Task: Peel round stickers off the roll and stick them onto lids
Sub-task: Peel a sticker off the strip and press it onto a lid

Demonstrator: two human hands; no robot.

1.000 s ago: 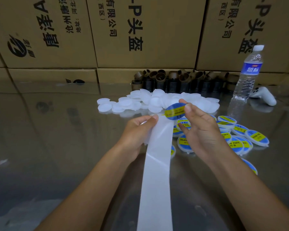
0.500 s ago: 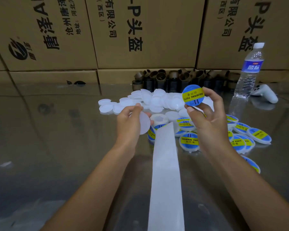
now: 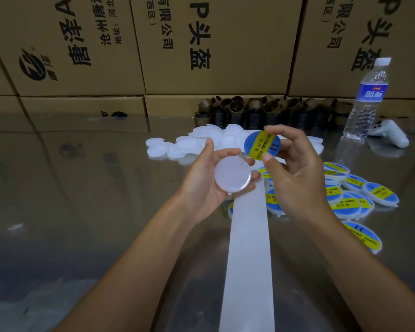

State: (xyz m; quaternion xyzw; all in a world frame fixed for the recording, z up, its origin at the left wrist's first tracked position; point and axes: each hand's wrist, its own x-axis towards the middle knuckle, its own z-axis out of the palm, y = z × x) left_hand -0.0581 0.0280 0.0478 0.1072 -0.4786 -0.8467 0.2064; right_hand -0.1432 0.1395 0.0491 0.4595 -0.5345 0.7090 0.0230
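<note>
Holding one blank lid [image 3: 232,174] and one round sticker [image 3: 262,145], a hand to each.

Left hand [image 3: 201,185]: fingers curled round the lid's rim, flat face up. Right hand [image 3: 297,178]: thumb and fingertips pinch the blue-and-yellow sticker by its edge, just above and right of the lid, not touching it. One white backing strip [image 3: 248,259] runs from under the hands to the near edge. Labelled lids [image 3: 345,204]: at least eight, overlapping, right of the strip. Blank lids [image 3: 201,142]: one heap behind the hands (count not legible). One water bottle [image 3: 367,99], far right. Bare glossy table [image 3: 82,212] lies left of the left hand.
</note>
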